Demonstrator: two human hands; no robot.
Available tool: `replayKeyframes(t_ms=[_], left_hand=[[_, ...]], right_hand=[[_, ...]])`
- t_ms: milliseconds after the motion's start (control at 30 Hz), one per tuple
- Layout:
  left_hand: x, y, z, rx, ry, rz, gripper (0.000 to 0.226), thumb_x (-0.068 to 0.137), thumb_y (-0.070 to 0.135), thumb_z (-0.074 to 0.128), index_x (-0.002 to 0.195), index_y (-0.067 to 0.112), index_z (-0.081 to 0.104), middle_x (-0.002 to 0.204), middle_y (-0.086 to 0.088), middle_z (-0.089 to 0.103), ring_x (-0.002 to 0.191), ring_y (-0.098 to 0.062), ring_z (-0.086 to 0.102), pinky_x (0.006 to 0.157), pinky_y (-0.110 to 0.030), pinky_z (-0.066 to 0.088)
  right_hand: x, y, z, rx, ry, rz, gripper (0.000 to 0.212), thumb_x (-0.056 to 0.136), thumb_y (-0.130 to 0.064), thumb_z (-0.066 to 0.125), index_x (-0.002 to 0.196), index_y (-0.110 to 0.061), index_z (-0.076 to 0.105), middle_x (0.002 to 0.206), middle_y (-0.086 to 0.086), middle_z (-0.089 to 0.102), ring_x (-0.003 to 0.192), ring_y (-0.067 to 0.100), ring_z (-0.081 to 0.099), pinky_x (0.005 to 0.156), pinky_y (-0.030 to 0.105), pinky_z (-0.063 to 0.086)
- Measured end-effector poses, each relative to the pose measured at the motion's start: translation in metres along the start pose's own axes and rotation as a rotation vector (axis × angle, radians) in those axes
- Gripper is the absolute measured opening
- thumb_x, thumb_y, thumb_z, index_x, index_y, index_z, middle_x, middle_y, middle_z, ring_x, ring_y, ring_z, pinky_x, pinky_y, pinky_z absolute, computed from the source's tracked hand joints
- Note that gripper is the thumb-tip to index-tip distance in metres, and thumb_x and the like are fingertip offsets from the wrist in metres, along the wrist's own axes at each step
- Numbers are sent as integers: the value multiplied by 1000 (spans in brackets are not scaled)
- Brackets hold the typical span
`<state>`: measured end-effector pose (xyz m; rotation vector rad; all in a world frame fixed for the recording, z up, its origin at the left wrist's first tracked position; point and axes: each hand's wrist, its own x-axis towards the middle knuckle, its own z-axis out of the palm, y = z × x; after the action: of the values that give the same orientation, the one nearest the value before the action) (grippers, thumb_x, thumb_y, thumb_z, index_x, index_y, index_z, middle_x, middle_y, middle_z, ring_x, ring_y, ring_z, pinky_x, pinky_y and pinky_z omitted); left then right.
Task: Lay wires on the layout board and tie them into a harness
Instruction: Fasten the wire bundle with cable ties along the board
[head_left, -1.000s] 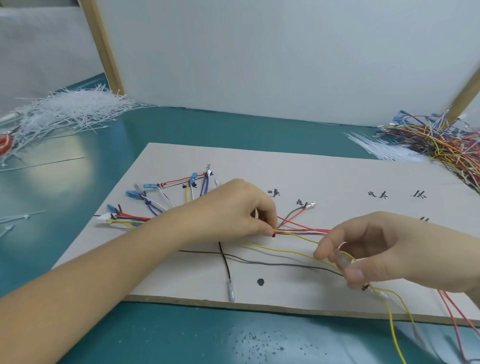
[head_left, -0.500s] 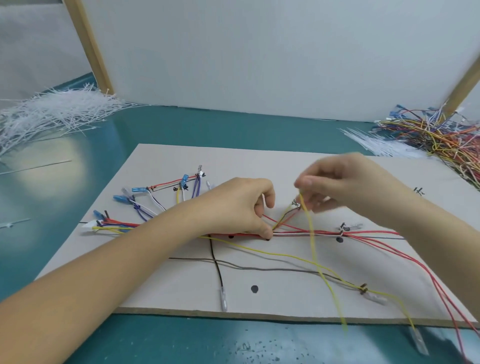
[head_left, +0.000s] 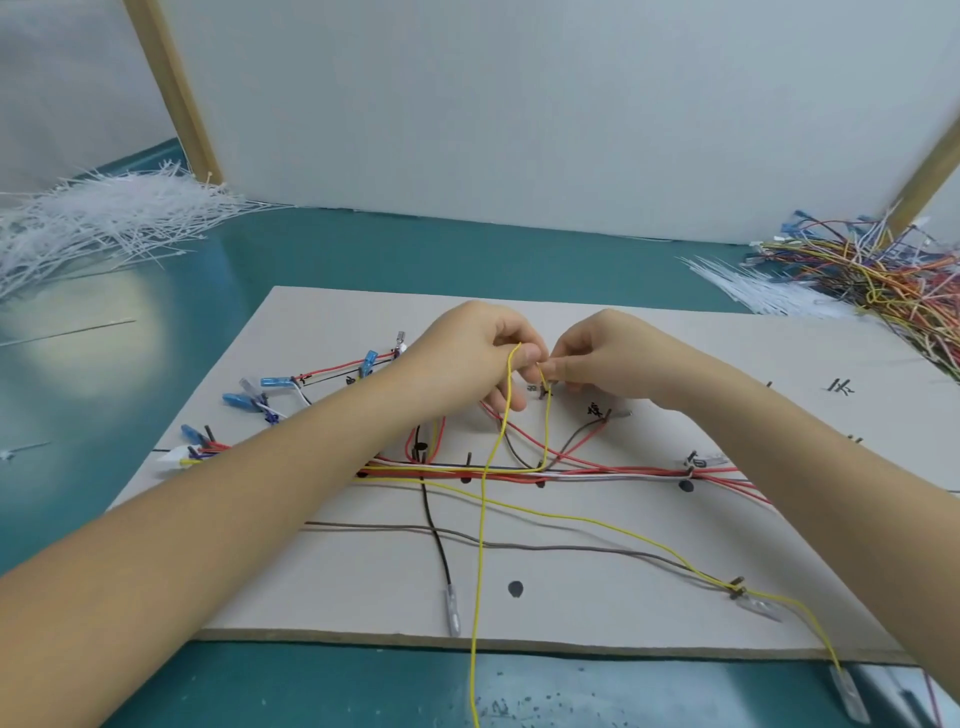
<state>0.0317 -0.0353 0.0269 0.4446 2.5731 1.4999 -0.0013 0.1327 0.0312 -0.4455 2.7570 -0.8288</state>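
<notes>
Yellow wire, thin and very light, pinched by both hands at the far middle of the layout board. Left hand curled, thumb and finger closed on the top of a loop of this wire. Right hand just beside it, fingertips nearly touching the left ones, pinching another short part of the yellow wire above a small peg; exact contact there too small to tell. From the loop, one long strand hanging down across the board and past its near edge, over the green table.

Probably soft and springy: bends easily, keeps some curl, slides between fingers if held loosely. Best taken close to the peg, with short distance between the two pinches, so the loop does not jump away. Plastic-covered ends likely stiffer, good for guiding but not for pulling hard.

Main bundle of red, white and dark wires lying left to right across the middle of the board. Heap of white cable ties far left, pile of coloured wires far right.
</notes>
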Motion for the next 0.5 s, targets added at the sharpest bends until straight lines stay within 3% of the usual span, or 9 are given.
replayKeyframes(t_ms=[133,200,267,333,433,500], left_hand=[[7,-2,3,-14,-9,-24,25,95,5,45,80,19,59,71,3,65,54,-8,63,50,-21,51],[5,-2,3,38,-87,-32,21,94,6,47,85,20,59,75,1,66,64,-11,63,58,-22,53],[1,-2,-2,284,-197,24,15,90,14,54,95,27,59,83,4,70,80,-11,64,74,-26,51],[-3,-2,-5,473,-268,67,20,87,22,59,104,33,58,85,7,70,87,-6,61,80,-27,47],[-5,2,-6,435,-245,110,10,89,21,57,96,23,65,75,14,67,71,4,59,70,-16,45],[-2,4,-5,302,-187,88,14,93,18,51,89,17,65,79,9,67,67,-5,65,63,-15,48]], right_hand=[[-1,3,1,34,25,15,22,87,-31,63,67,-22,63,61,-7,56,51,9,42,36,8,27],[-1,4,1,47,24,17,22,87,-30,63,68,-21,64,60,-7,55,49,8,40,36,8,27],[0,4,2,45,15,13,21,87,-28,62,67,-21,64,58,-8,55,47,7,40,36,10,28],[0,4,3,33,13,1,23,87,-26,62,65,-21,62,56,-9,55,42,3,39,37,11,29],[0,4,4,12,7,-6,21,88,-29,61,70,-19,64,64,-1,55,47,9,39,39,14,29],[-1,5,3,44,12,1,22,88,-31,61,71,-17,65,65,1,53,48,11,37,36,11,27]])
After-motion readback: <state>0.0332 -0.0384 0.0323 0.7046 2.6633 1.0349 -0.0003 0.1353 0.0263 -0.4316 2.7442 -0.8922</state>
